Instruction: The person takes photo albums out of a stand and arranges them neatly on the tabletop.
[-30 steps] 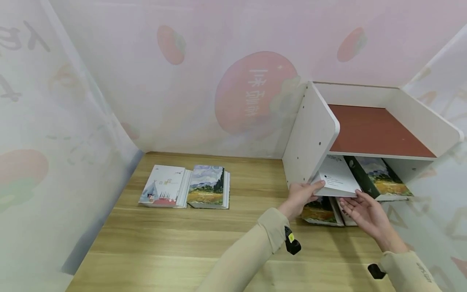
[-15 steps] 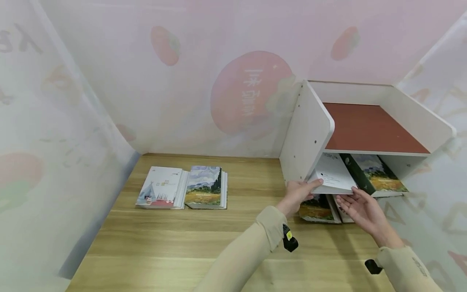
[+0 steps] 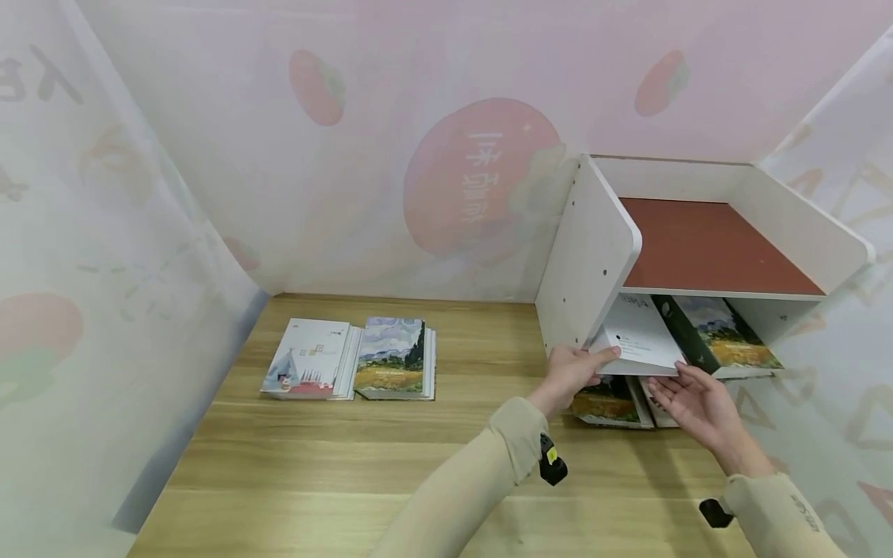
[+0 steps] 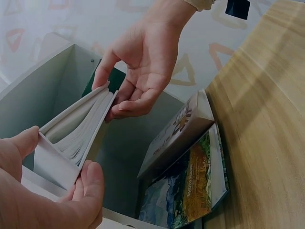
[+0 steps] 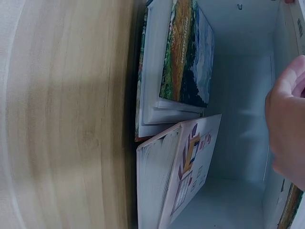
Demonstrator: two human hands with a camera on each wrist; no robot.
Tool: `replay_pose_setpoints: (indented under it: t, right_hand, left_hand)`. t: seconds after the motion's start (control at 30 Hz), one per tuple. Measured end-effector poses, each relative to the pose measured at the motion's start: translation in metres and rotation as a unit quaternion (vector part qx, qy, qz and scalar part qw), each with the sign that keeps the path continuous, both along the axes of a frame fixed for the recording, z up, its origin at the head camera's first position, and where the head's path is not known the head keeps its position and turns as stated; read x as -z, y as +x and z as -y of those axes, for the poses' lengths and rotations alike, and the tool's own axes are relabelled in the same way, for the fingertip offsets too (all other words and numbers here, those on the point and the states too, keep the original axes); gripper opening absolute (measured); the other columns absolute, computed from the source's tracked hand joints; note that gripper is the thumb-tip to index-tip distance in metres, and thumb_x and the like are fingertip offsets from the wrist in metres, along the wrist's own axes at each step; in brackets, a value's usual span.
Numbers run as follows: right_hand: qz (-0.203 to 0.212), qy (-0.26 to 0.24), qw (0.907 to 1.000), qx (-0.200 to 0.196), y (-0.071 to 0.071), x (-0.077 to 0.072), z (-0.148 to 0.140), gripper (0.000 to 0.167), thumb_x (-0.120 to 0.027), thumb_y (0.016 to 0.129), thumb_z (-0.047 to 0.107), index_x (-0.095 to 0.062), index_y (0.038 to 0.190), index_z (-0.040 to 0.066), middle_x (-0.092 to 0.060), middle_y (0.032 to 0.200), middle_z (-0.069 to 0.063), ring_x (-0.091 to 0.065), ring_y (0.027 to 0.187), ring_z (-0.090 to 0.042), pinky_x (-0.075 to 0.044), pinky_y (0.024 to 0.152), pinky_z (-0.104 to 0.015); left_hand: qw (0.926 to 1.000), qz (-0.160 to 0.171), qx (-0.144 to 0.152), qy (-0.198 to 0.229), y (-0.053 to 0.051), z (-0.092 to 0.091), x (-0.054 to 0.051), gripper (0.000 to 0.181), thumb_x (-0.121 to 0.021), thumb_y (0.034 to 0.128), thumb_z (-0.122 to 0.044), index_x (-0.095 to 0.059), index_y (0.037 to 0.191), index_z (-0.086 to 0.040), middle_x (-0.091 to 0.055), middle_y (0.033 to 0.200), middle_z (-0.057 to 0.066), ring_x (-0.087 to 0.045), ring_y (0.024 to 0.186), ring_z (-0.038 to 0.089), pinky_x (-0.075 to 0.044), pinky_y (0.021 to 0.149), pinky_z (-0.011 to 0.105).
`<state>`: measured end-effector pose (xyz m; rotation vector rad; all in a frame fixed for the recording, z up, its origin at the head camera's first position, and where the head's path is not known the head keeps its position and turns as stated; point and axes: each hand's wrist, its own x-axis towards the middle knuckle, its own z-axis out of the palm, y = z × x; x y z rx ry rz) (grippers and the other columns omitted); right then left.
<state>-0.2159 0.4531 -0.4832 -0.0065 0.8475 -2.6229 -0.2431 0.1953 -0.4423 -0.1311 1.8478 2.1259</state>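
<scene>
Pale walls (image 3: 349,232) printed with strawberries rise behind a wood-grained table (image 3: 314,473), and a white bookshelf (image 3: 589,263) stands at its right side; a red-brown board (image 3: 711,248) lines the bookshelf's top tier. White book (image 3: 638,333) lies at the bookshelf's opening just below that board, near the left side panel, its front edge at the mouth and its pages slightly fanned between the covers; the person's left hand (image 3: 570,376) has its grip closed on the book's corner nearest that panel, thumb above and fingers beneath; the right hand (image 3: 703,407), palm turned up, pinches the opposite front corner in its grip. Right of the white book, in the same bookshelf opening, lies a green-spined book (image 3: 729,333) with a painted landscape cover; in the bookshelf's lowest opening are landscape-covered books (image 5: 186,57) and a tilted pale book (image 5: 190,167) beside them; left of the bookshelf, well apart from it, sit a stack of white books (image 3: 310,360) and, just beside, a landscape-covered stack (image 3: 391,360); cream sleeves (image 3: 481,480) cover both forearms, with a black device (image 3: 553,459) at each wrist.
</scene>
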Motion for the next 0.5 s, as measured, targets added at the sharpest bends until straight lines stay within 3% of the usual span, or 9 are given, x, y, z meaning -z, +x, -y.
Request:
replay_pose_setpoints:
  t: [0.2, 0.5]
  right_hand:
    - [0.010, -0.018, 0.9998, 0.001, 0.007, 0.002, -0.002, 0.032, -0.032, 0.110, 0.020, -0.058, 0.113, 0.002, -0.053, 0.119, -0.016, -0.051, 0.115, -0.031, -0.033, 0.112, -0.040]
    - [-0.007, -0.020, 0.9995, -0.024, 0.014, 0.002, -0.005, 0.039, -0.028, 0.110, 0.021, -0.058, 0.126, 0.002, -0.053, 0.124, -0.017, -0.050, 0.120, -0.031, -0.029, 0.114, -0.041]
  left_hand:
    - [0.9995, -0.005, 0.010, -0.029, 0.006, 0.000, 0.002, 0.042, -0.085, 0.0782, -0.037, -0.068, 0.088, 0.001, -0.064, 0.089, 0.005, -0.066, 0.067, 0.017, -0.058, 0.074, 0.035]
    - [0.9989, -0.013, 0.025, -0.038, 0.012, 0.003, 0.001, 0.039, -0.084, 0.0784, -0.039, -0.071, 0.083, -0.002, -0.068, 0.092, 0.005, -0.067, 0.066, 0.016, -0.057, 0.081, 0.038]
